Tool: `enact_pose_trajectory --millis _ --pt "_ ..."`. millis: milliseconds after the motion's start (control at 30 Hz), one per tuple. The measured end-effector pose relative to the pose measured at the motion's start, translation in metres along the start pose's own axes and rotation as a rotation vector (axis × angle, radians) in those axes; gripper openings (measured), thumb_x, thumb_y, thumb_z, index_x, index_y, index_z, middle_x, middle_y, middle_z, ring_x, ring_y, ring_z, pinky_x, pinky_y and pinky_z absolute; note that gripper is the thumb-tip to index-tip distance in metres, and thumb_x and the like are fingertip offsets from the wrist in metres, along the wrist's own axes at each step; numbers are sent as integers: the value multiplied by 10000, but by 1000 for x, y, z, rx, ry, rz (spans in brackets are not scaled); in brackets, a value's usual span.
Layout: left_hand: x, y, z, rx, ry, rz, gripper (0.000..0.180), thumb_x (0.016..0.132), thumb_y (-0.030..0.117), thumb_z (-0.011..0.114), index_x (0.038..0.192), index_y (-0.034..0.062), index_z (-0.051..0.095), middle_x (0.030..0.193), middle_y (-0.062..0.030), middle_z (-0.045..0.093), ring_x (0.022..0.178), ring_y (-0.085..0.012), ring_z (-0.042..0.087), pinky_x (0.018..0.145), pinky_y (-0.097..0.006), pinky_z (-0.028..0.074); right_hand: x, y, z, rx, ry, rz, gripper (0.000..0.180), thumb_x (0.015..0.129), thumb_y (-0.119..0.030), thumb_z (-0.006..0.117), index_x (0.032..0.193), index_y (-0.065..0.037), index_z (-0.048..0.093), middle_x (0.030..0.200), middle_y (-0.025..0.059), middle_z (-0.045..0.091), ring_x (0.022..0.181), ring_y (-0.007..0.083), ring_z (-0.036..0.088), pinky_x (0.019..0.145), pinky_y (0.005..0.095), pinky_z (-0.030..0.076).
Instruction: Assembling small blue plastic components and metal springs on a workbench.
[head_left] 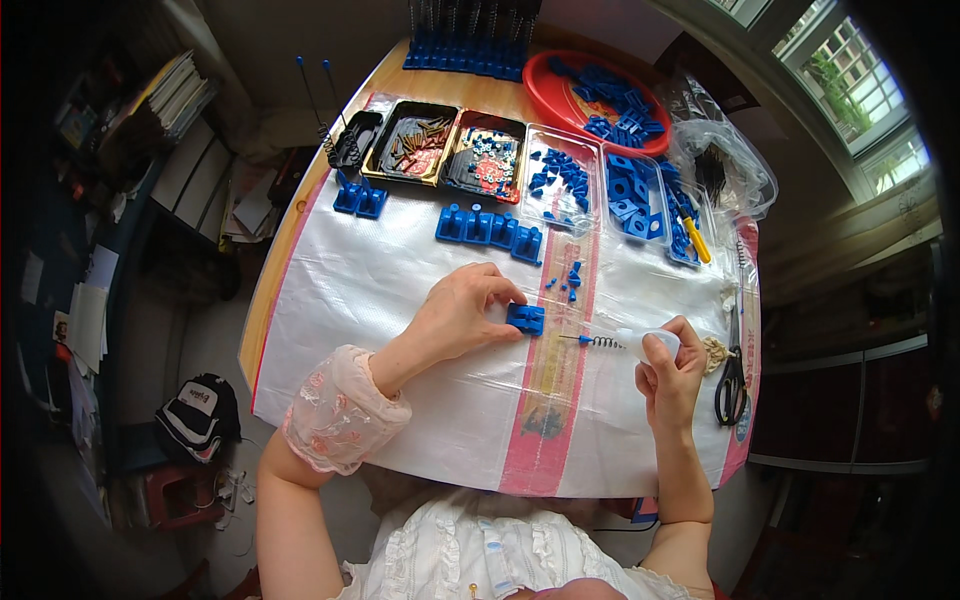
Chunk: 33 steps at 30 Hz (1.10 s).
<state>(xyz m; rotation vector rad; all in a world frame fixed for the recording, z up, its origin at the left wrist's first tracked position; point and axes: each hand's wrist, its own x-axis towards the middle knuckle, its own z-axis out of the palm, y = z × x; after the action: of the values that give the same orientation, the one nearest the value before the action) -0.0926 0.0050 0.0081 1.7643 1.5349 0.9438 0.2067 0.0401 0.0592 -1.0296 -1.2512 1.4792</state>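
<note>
While the left hand (462,312) pinches the small, rigid, light blue plastic block (525,318) by its sides, the right hand (668,372) clamps a small whitish piece (660,345) beside a thin springy metal pin (598,341), easily bent.

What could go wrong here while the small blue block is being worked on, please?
The left hand pins the blue block only by its fingertips, so it may slide on the slick white sheet. The spring in the right hand is thin and could bend. Loose blue bits nearby might scatter.
</note>
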Motion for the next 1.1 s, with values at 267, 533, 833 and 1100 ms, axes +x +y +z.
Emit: enact_pose_trajectory --millis 267,533,833,1100 --pt "1 -1 0 -9 -8 -6 379 729 160 950 1076 88 816 980 -47 720 857 -196 630 806 -338 548 0 0 -1 3 2 -5 219 979 -68 725 905 -93 520 669 -73 503 459 -20 343 379 210 239" --pt "0 0 0 -15 -7 -6 376 727 152 948 1072 83 816 972 -50 721 856 -198 627 810 -342 547 0 0 0 9 4 11 225 987 -82 726 905 -98 517 668 -79 494 464 -24 326 382 208 239" --pt "0 -1 1 -13 1 4 378 727 162 948 1072 88 813 966 -49 722 855 -198 626 808 -343 544 1 3 -2 11 -8 -3 242 987 -94 736 903 -106 510 678 -82 497 463 -23 321 388 208 232" --pt "0 -3 2 -12 8 13 375 731 161 947 1075 91 813 966 -50 720 854 -198 626 804 -342 542 3 3 -7 164 -40 6 201 1014 -161 727 984 -102 537 693 -58 524 530 2 397 470 236 345"
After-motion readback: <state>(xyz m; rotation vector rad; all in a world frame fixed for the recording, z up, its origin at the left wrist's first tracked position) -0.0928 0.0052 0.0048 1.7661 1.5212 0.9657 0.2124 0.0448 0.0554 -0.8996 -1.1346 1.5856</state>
